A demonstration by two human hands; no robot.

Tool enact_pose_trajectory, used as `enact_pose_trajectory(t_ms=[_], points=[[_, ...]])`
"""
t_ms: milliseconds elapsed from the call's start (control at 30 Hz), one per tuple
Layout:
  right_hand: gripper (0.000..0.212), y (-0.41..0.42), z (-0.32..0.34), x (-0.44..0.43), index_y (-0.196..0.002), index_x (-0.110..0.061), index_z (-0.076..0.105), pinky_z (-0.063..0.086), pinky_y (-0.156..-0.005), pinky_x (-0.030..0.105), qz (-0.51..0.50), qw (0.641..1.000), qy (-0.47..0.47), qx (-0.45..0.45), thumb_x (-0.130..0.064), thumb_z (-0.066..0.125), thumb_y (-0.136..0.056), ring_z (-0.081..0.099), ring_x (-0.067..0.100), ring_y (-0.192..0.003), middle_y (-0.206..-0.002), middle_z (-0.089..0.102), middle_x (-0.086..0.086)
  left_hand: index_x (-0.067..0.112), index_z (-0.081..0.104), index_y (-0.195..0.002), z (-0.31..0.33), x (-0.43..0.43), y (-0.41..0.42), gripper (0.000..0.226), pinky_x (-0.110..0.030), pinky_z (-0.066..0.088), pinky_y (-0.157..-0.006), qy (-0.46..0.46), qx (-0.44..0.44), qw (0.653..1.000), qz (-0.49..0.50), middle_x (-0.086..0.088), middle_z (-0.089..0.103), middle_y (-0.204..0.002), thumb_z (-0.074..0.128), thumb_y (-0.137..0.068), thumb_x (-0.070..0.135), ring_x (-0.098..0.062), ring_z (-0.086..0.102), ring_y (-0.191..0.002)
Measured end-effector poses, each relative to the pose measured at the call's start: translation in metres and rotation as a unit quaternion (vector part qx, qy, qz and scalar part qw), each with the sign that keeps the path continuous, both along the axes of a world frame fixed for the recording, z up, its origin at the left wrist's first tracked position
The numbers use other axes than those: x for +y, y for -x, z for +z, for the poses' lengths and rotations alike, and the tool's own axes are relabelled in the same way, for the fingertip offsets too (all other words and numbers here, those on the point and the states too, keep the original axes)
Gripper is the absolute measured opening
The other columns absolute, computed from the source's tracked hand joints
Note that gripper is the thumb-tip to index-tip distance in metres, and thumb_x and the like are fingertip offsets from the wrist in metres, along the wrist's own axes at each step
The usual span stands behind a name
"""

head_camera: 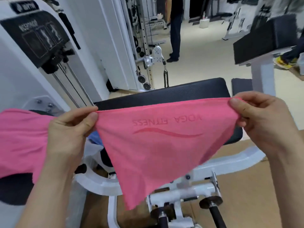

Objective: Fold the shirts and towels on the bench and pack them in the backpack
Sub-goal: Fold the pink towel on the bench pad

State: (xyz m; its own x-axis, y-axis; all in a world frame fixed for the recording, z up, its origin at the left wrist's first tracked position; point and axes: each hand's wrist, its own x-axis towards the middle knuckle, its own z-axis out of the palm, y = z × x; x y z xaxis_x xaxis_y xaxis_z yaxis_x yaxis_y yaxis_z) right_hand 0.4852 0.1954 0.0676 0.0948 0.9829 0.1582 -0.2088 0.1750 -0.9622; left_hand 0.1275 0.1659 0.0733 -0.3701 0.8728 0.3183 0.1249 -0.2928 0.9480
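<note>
A pink towel [158, 145] with mirrored "YOGA FITNESS" lettering hangs stretched in the air between my two hands, above the black padded bench [172, 94]. My left hand [69, 134] pinches its upper edge at the left, and more pink cloth trails off to the left over my forearm. At the right, my right hand [261, 122] pinches the other upper corner. The towel's lower part droops to a point. A bit of blue fabric [94, 137] and white fabric [92, 148] peek out behind the towel, beside my left hand. No backpack is in sight.
A white weight machine [41, 55] stands close on the left. The bench's white frame [189, 186] and black rollers sit below the towel. Another black pad on a white post [263, 41] stands at the right. A person in dark clothes [175, 30] stands farther back.
</note>
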Motion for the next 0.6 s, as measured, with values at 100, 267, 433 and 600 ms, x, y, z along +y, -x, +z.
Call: enact_pose_trajectory(t_ms=[100, 267, 433, 600], points=[[0.018, 0.001, 0.007, 0.008, -0.069, -0.017, 0.076, 0.042, -0.042, 0.015, -0.010, 0.999, 0.005, -0.034, -0.032, 0.077, -0.059, 0.051, 0.007, -0.049, -0.059, 0.064, -0.004, 0.031, 0.079, -0.079, -0.012, 0.007, 0.005, 0.014, -0.017, 0.052, -0.063, 0.018, -0.029, 0.999, -0.009, 0.009, 0.073, -0.072, 0.076, -0.065, 0.028, -0.007, 0.061, -0.065], [0.012, -0.005, -0.020, 0.060, -0.085, -0.011, 0.076, 0.055, -0.059, 0.014, 0.038, 0.993, 0.082, -0.078, -0.015, 0.073, -0.074, 0.065, 0.009, -0.063, -0.074, 0.071, 0.003, 0.024, 0.075, -0.080, -0.051, 0.050, 0.005, 0.030, -0.010, 0.051, -0.066, 0.069, 0.019, 0.996, 0.047, 0.013, 0.073, -0.069, 0.068, -0.081, -0.005, 0.003, 0.065, -0.066], [0.005, 0.009, -0.084, 0.144, -0.081, -0.007, 0.072, 0.055, -0.053, 0.020, -0.029, 0.965, 0.132, -0.224, -0.002, 0.073, -0.082, 0.060, 0.009, -0.057, -0.069, 0.065, 0.005, 0.020, 0.071, -0.076, -0.102, 0.120, 0.007, 0.032, -0.011, 0.050, -0.069, 0.173, 0.104, 0.978, 0.055, 0.015, 0.071, -0.067, 0.071, -0.077, -0.011, 0.004, 0.063, -0.065], [0.010, 0.025, -0.120, 0.213, -0.073, -0.022, 0.070, 0.045, -0.067, 0.024, -0.077, 0.919, 0.099, -0.375, -0.018, 0.078, -0.078, 0.061, 0.007, -0.068, -0.072, 0.068, -0.007, 0.025, 0.072, -0.073, -0.131, 0.175, 0.009, 0.028, -0.018, 0.050, -0.077, 0.217, 0.125, 0.961, 0.116, 0.011, 0.072, -0.073, 0.074, -0.077, -0.002, -0.003, 0.065, -0.073]])
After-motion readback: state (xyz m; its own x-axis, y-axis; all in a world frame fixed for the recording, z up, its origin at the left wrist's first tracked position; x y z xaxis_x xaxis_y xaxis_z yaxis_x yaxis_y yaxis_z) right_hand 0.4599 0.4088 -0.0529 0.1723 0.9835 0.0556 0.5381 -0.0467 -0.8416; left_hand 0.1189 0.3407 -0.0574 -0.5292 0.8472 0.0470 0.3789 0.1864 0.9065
